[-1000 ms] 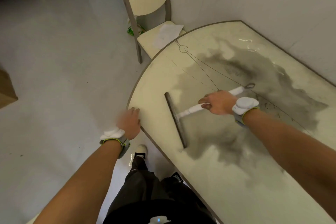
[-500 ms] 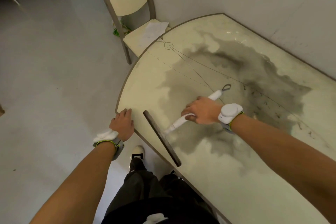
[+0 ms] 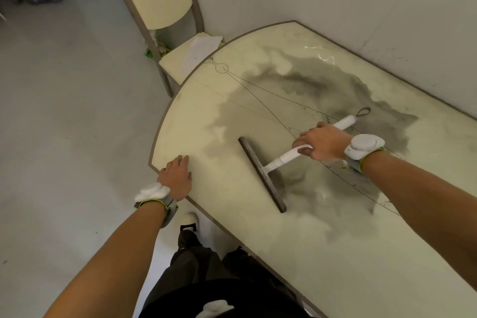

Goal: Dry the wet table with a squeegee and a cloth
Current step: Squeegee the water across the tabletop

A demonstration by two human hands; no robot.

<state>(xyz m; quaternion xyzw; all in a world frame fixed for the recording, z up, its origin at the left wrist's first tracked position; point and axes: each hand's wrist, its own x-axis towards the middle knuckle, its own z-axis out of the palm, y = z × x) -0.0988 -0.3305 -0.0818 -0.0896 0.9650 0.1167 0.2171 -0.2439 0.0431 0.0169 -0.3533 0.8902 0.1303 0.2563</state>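
Grey water (image 3: pixel 335 90) is covering most of the table (image 3: pixel 335 266), so it's looking barely started: right hand (image 3: pixel 324 142) gripping the squeegee (image 3: pixel 262 174) mid-puddle, left hand (image 3: pixel 176 175) resting flat on the near edge, final wipe-down not happening yet.

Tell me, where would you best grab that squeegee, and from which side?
Grip the squeegee by its white handle mid-length, from above, as the right hand does. It is a round bar slanting up off the table, leaving room to wrap; the dark blade lies thin against the wet top.
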